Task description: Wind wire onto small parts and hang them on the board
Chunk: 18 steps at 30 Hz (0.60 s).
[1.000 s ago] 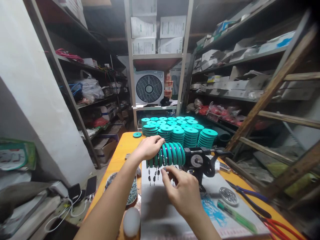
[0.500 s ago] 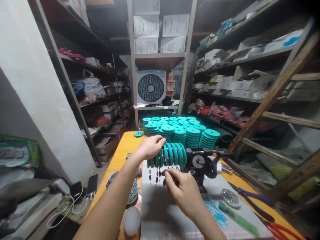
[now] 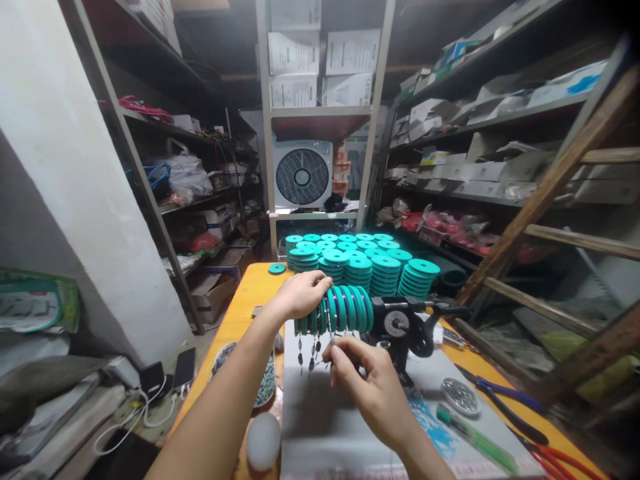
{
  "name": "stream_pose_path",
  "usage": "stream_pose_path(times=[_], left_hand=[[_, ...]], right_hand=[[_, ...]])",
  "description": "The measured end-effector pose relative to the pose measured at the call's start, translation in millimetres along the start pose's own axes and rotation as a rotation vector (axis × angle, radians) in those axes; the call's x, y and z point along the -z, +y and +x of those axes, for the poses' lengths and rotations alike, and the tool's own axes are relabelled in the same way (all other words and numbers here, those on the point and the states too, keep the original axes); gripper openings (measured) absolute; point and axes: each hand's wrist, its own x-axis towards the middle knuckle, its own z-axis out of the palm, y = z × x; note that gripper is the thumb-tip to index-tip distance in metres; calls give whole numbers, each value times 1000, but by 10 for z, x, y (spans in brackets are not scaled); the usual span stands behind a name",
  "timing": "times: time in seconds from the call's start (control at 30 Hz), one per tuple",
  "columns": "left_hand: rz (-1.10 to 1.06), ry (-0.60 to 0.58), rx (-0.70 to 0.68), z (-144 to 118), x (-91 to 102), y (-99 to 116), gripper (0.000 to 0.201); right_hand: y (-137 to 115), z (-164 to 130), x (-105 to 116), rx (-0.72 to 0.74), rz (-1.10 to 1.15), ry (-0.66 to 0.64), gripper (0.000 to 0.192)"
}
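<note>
**Fingers pinch a dangling line beneath a row of teal spools**

Fingers of the right hand are drawn together just under a row of teal plastic spools, thumb and forefinger seemingly closed on a thin hanging line; the line itself is too fine to make out, so what exactly they clamp cannot be confirmed. The left hand lies curled over the top of the row's left end, its fingers wrapped down onto the outermost discs.

The spools stand on edge, packed face to face along a horizontal shaft whose long axis runs left to right across the view. The right end of that row meets a black hand-crank winder, and the free end points left, toward the left hand. Small dark weights hang from the spools in a line below them, just left of the right-hand fingertips. The row thus sits directly above and slightly beyond the right hand's fingers, while the left hand is the one in contact with it.

Everything stands on an orange table. Behind the winder, stacks of teal discs lie flat. On the grey mat to the right rest a green-handled tool and a small round metal tin.
</note>
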Motion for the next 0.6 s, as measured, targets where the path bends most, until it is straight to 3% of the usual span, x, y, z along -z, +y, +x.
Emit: stream_pose_path(times=[0.2,0.4,0.47,0.6], left_hand=[[-4,-5,4,4,6,1,44],[-17,-2,6,-6,10,1,45],[-29,-3,5,-2,8,-7,44],[-68,-23,-6,35,-3,-41,42]], right_hand=[[82,18,-35,-41,-24,-29,57],[322,28,-80,-45,-247,137,48],[377,1,-85,46,-402,266,38],[385,-47,-127,416,-629,616,21]])
